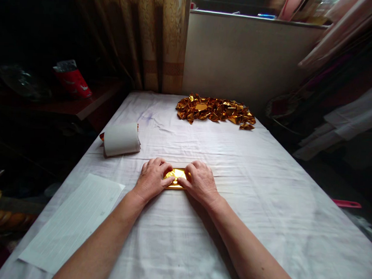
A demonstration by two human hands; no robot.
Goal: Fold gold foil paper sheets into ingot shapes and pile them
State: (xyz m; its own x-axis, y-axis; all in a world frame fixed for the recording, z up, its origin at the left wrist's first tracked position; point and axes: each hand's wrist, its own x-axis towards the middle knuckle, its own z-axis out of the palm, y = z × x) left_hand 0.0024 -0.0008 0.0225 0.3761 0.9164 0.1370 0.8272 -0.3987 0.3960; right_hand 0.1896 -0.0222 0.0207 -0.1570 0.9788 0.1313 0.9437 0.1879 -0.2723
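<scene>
A small sheet of gold foil paper (176, 178) lies flat on the white cloth (263, 191) in the middle of the table. My left hand (152, 179) presses on its left part, fingers curled over it. My right hand (199, 181) presses on its right part, and the two thumbs meet over the middle of the sheet. Most of the foil is hidden under my fingers. A heap of folded gold foil pieces (215, 110) sits at the far side of the table, well beyond both hands.
A rolled stack of white-backed sheets (121, 139) lies to the left near the table edge. A white printed paper (73, 221) rests at the near left. A curtain (147, 36) and a white wall stand behind; dark shelves with a red packet (73, 80) flank the left.
</scene>
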